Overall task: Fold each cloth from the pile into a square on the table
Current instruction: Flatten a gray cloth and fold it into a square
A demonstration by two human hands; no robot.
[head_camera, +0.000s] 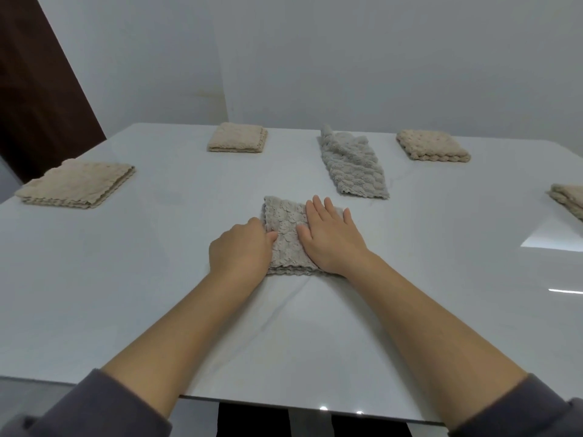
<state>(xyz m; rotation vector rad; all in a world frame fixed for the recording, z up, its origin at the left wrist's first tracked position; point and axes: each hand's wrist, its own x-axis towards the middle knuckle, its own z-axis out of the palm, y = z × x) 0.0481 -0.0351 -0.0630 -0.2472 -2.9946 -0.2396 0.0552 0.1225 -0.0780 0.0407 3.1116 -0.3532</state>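
Observation:
A grey textured cloth [285, 230], folded into a small square, lies in the middle of the white table [126, 263]. My right hand [328, 236] lies flat on its right half with fingers spread. My left hand [241, 247] rests at the cloth's left edge, thumb on top and fingers curled at the edge. Behind it lies another grey cloth [351, 165], loosely folded lengthwise into a long strip with one end rumpled.
Beige folded cloths sit around the table: one at the left [75, 186], one at the back left [238, 137], one at the back right [432, 148], one partly cut off at the right edge [569, 203]. The wall stands behind; a dark door is at the far left.

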